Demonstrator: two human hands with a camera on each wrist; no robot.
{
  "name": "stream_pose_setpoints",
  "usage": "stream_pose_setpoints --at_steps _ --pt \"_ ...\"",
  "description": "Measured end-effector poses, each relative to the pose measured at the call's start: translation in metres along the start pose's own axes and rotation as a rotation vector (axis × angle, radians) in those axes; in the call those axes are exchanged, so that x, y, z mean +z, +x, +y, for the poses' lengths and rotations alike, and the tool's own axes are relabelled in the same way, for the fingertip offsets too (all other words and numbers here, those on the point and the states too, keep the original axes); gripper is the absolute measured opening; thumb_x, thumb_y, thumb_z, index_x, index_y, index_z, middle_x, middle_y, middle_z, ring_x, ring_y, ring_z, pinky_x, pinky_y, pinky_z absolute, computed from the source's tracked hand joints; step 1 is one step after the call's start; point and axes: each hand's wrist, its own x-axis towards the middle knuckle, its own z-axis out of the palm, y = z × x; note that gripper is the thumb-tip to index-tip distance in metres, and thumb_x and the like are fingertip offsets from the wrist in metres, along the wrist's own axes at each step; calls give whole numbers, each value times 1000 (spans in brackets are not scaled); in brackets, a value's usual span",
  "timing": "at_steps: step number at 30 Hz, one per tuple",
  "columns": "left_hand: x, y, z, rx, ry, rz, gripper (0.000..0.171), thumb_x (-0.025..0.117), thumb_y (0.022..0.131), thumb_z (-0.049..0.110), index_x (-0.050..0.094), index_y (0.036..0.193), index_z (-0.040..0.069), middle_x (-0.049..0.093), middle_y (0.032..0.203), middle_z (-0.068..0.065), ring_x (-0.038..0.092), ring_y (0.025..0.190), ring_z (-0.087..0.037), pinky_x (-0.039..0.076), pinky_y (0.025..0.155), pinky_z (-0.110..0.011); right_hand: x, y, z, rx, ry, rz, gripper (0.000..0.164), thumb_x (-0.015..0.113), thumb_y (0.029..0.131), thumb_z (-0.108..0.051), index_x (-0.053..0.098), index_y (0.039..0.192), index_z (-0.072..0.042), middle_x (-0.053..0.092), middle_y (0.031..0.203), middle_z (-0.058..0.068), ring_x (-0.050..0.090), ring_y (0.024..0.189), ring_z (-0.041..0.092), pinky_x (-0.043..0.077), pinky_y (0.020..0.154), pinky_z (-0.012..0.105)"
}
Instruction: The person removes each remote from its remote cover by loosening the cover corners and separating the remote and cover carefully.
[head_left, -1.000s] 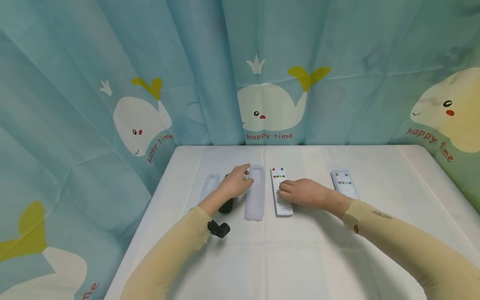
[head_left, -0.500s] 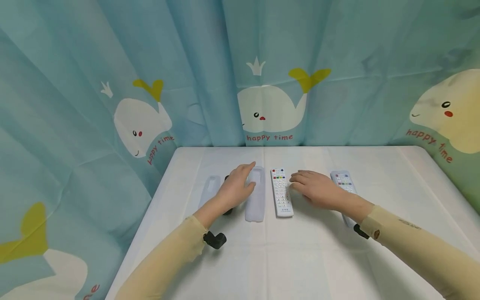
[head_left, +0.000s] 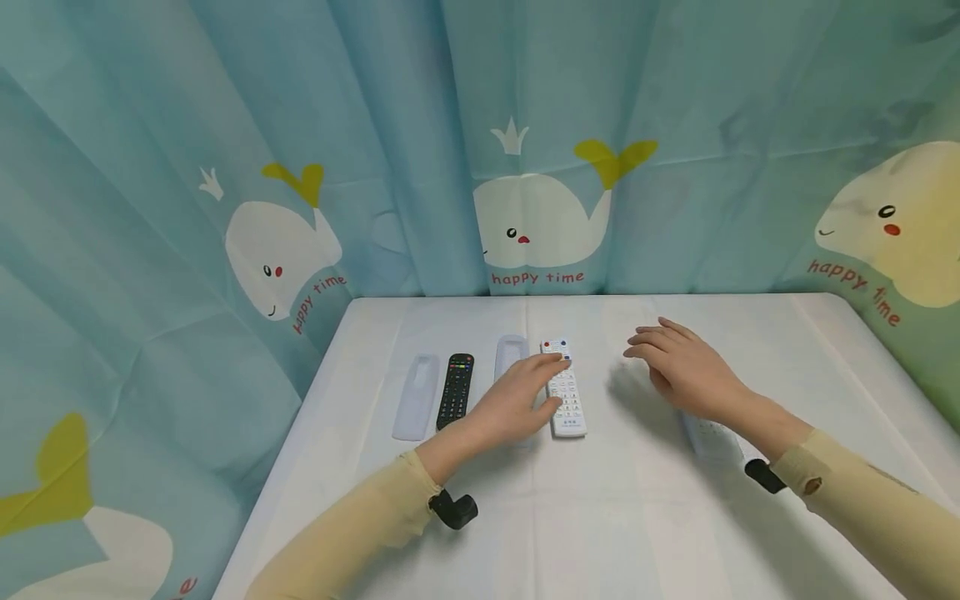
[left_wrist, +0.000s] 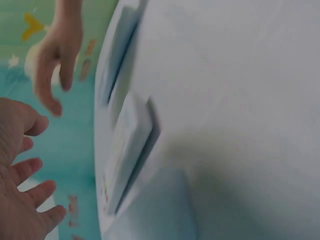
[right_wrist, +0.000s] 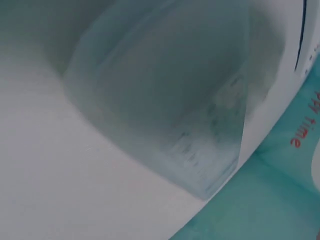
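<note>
My left hand (head_left: 517, 402) hovers with spread fingers, its fingertips over the white remote control (head_left: 567, 408). Beneath that hand lies a translucent silicone remote cover (head_left: 511, 348), mostly hidden. In the left wrist view nothing sits between the left fingers, and the white remote (left_wrist: 131, 132) lies beyond them. My right hand (head_left: 686, 371) is raised above the table with loosely bent fingers, holding nothing. Under its wrist is a second white remote inside a translucent cover (head_left: 712, 437), partly hidden; this covered remote (right_wrist: 200, 130) fills much of the right wrist view, blurred.
Left of the hands, a black remote control (head_left: 456, 387) lies beside another translucent cover (head_left: 416, 398). All lie on a white-covered table (head_left: 615, 533). A blue curtain (head_left: 405, 150) with whale prints hangs behind and at both sides.
My right hand has left the white remote and moved right, over the covered remote. My left hand has shifted right from the middle cover to the white remote, uncovering the black remote.
</note>
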Motion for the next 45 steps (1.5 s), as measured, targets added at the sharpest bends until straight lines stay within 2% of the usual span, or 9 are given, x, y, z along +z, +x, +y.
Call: stream_pose_setpoints --at_steps 4,8,13,19,26,30,33,40,45 --pt "14 4 17 64 14 -44 54 56 105 24 42 157 17 37 162 -2 34 148 -22 28 120 -36 -8 -14 6 153 34 2 39 65 84 12 67 120 -4 64 126 18 52 126 42 29 115 59" --pt "26 12 31 127 45 -56 51 55 105 23 46 155 18 40 160 -1 36 147 -19 28 119 -32 -15 -27 13 316 76 -65 38 67 89 5 65 126 -2 61 131 21 52 124 45 35 106 64" --pt "41 26 48 135 -33 -109 51 54 105 27 45 156 21 39 161 4 34 147 -15 28 118 -29 -22 -41 21 460 166 -162 40 65 94 -3 60 133 0 55 137 26 48 127 50 37 101 68" --pt "61 42 66 58 -250 -159 52 55 105 30 44 156 23 38 160 9 33 146 -8 30 116 -25 -29 -52 32 620 327 -266 45 60 101 -10 50 141 6 46 144 34 38 134 55 33 103 71" --pt "84 61 82 -81 -462 -175 55 60 103 30 44 155 18 44 156 5 50 134 -12 40 106 -22 -33 -65 41 684 436 -304 49 56 104 -15 44 143 12 45 143 38 43 127 59 39 97 72" --pt "94 70 92 -187 -590 -181 57 64 101 29 46 154 18 47 154 6 54 131 -13 46 101 -25 -37 -71 45 739 520 -326 52 53 106 -18 39 146 12 43 144 39 44 128 58 42 98 69" --pt "100 74 97 -248 -639 -173 56 65 100 28 49 152 19 50 151 6 55 130 -14 48 99 -27 -40 -74 48 777 574 -337 55 51 108 -22 36 148 12 42 145 39 43 130 58 43 99 67" --pt "104 84 98 -326 -646 -137 57 67 97 29 51 150 16 57 144 -1 57 125 -14 49 98 -29 -42 -78 50 816 680 -388 60 51 109 -25 32 148 17 43 144 40 49 127 52 50 96 58" --pt "105 93 100 -453 -784 -101 57 69 96 25 51 149 12 56 145 -2 55 130 -18 50 101 -34 -40 -79 53 894 885 -432 67 56 107 -22 26 148 21 51 136 37 59 117 38 56 93 46"
